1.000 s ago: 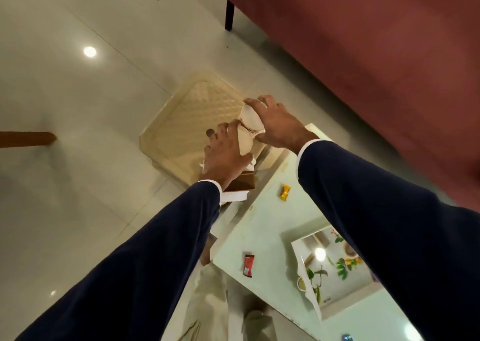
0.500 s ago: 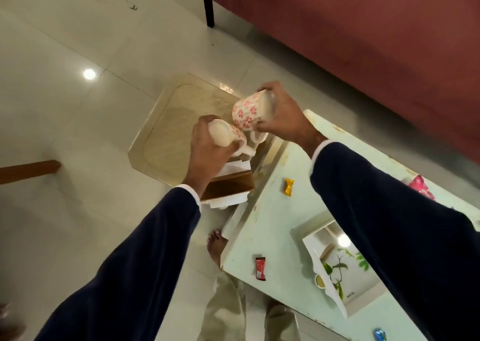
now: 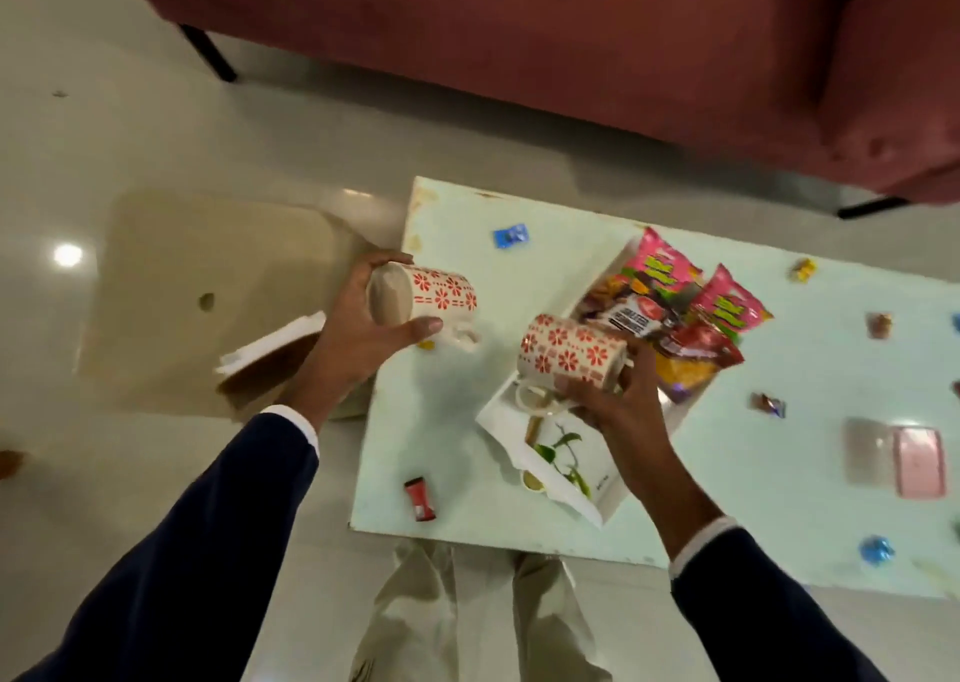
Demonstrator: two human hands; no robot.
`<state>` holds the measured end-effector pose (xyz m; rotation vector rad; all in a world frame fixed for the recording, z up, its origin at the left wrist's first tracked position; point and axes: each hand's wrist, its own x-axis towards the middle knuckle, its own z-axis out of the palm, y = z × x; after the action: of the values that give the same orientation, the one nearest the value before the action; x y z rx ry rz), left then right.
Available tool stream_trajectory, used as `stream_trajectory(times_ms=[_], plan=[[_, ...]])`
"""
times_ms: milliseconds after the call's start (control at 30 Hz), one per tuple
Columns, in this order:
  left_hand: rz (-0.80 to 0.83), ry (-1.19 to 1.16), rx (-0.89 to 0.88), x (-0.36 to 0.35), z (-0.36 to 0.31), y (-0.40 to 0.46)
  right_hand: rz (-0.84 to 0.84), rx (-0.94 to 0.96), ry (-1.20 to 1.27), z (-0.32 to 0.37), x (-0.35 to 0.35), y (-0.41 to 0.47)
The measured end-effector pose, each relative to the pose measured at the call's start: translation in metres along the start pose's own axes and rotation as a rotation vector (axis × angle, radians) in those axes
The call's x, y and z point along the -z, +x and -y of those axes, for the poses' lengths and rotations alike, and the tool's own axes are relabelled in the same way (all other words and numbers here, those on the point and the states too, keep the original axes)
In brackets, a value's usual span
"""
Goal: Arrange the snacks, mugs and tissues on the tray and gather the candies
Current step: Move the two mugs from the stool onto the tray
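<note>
My left hand (image 3: pixel 358 333) grips a white mug with red flowers (image 3: pixel 441 294), held on its side over the table's left edge. My right hand (image 3: pixel 618 400) holds a second flowered mug (image 3: pixel 569 351) sideways just above the white tray (image 3: pixel 571 465), which has a green leaf print. Several snack packets (image 3: pixel 675 312) are piled at the tray's far end. Wrapped candies lie scattered on the pale table (image 3: pixel 779 473): a blue one (image 3: pixel 510 237), a red one (image 3: pixel 420 498), a yellow one (image 3: pixel 802 269), brown ones (image 3: pixel 768 404).
A beige plastic stool (image 3: pixel 208 296) stands on the floor left of the table, with a brown tissue box (image 3: pixel 270 356) on it. A dark red sofa (image 3: pixel 571 47) fills the back. A pink case (image 3: pixel 919 460) lies on the table at right. My legs show below.
Both hands lifted the two mugs from the stool and swung right over the table. The right mug is now above the tray. The view turned right, showing the snacks.
</note>
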<state>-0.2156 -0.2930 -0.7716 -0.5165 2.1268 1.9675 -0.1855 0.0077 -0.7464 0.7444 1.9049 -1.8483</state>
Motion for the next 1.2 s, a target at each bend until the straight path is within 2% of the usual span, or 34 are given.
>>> stream_trajectory(times_ms=[133,267,400,533,733,967,1200], plan=[[0.305,0.298,-0.069,-0.081,-0.015,0.000,-0.083,-0.069,-0.048,-0.032,0.073,-0.035],[0.583,0.667,-0.135,-0.155,-0.017,0.001,-0.170,-0.104,-0.195,-0.054,0.104,-0.038],[0.746,0.829,-0.150,-0.199,-0.009,0.007,-0.195,-0.070,-0.316,-0.060,0.110,-0.023],[0.780,0.971,-0.198,-0.221,0.000,0.023,-0.263,-0.036,-0.609,-0.061,0.111,-0.004],[0.841,1.141,-0.314,-0.241,0.011,0.036,-0.327,0.027,-0.872,-0.068,0.120,0.021],[0.829,1.107,-0.378,-0.246,0.022,0.033,-0.352,0.024,-0.964,-0.079,0.118,0.030],[0.754,1.079,-0.380,-0.241,0.023,0.031,-0.401,0.014,-0.952,-0.080,0.108,0.035]])
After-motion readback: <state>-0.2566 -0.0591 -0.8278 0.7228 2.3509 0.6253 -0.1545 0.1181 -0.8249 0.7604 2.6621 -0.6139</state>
